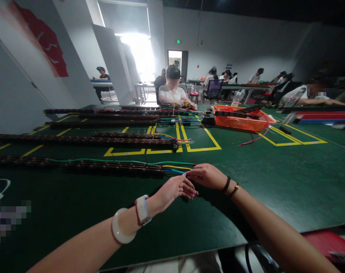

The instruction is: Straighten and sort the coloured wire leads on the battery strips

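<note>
A bundle of dark rods (pixel 127 166) lies along the table, with wires coming out of its right end. My left hand (pixel 174 189) is palm-down beside that end, thumb and index finger closed at the tip of the blue wire (pixel 175 171), its other fingers loosely stretched. From the right, my right hand (pixel 210 176) reaches in with its fingertips pinched together over the wire ends, touching my left fingertips. The yellow wire (pixel 176 167) runs under my right hand. The green wire (pixel 149 163), red at its tip, ends against the back of it. My fingers partly hide the wire ends.
More dark wired rods (pixel 127 140) lie farther back on the green table (pixel 260 189), across yellow tape outlines (pixel 203 149). An orange basket (pixel 240 123) holds dark parts. Across the table sits a person (pixel 172 91). A red stool (pixel 331 246) stands at lower right.
</note>
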